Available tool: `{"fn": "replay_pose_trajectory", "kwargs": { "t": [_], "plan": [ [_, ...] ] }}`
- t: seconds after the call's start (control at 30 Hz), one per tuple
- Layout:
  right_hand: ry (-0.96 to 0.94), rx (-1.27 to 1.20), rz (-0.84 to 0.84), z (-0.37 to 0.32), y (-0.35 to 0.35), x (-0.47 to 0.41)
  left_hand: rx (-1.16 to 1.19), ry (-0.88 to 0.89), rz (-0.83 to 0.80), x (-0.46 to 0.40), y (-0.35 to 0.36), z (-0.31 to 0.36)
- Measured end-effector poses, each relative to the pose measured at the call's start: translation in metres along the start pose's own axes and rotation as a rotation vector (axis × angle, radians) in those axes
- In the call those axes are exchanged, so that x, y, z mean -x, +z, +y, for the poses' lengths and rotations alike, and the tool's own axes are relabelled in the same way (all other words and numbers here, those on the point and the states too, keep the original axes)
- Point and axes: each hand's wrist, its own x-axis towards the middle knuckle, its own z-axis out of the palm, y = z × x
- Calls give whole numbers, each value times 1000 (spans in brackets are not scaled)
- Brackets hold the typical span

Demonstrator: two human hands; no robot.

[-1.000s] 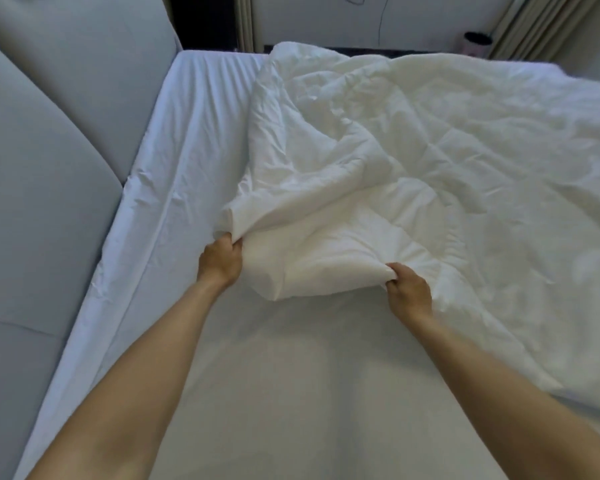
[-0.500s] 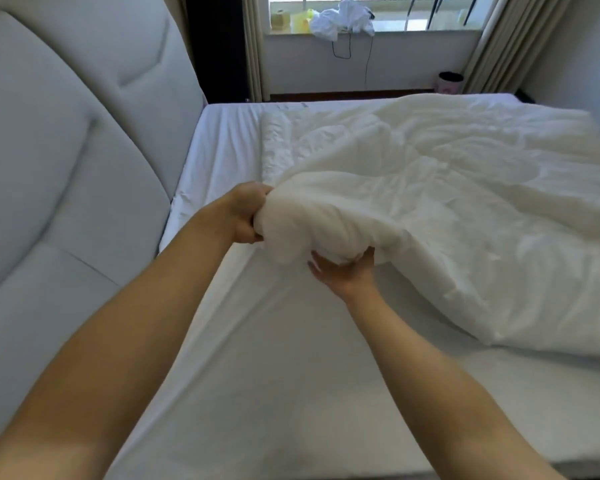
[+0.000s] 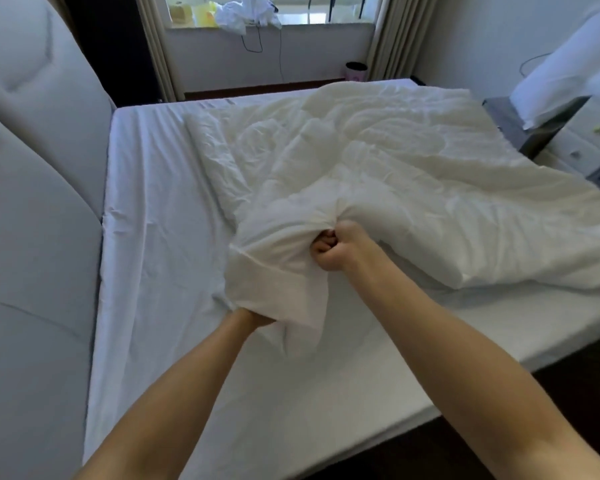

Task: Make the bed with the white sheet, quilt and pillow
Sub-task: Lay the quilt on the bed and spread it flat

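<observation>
A rumpled white quilt [image 3: 378, 174] covers the far and right part of the bed, over the fitted white sheet [image 3: 160, 209]. My right hand [image 3: 336, 247] is a fist that grips a bunched fold of the quilt's near corner. My left hand [image 3: 253, 317] sits lower and is mostly hidden under the hanging corner, which it holds from below. The corner is lifted off the mattress and droops between both hands. A white pillow [image 3: 565, 67] rests on a stand at the far right, off the bed.
A padded grey headboard [image 3: 39, 188] runs along the left side. A window sill with a heap of cloth [image 3: 243, 12] and curtains [image 3: 392, 32] lies beyond the bed. A small bin [image 3: 355, 71] stands on the floor there. A white bedside unit [image 3: 582, 147] stands at the right.
My head has pulled back, so more of the room shows. The right hand went from open under the quilt to a fist on it. The left hand dropped lower beneath the corner.
</observation>
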Motion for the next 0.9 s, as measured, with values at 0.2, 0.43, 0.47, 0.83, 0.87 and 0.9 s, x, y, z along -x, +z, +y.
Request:
{"fn": "replay_pose_trajectory", "kwargs": {
  "t": [0.2, 0.43, 0.47, 0.83, 0.87, 0.9],
  "plan": [
    [-298, 414, 37, 33, -41, 0, 129, -23, 8, 28, -9, 11],
    [-109, 359, -66, 130, -75, 7, 349, 120, -240, 97, -24, 3],
    [-93, 262, -72, 133, -73, 7, 421, 127, -286, 109, -26, -1],
    [-101, 209, 153, 124, -51, 112, -676, 646, -260, 131, -46, -97],
    [-105, 238, 166, 126, -50, 119, -553, 642, -216, 131, -36, -101],
    [-134, 224, 157, 126, -52, 122, -409, 630, -144, 131, -31, -96]
  ]
}}
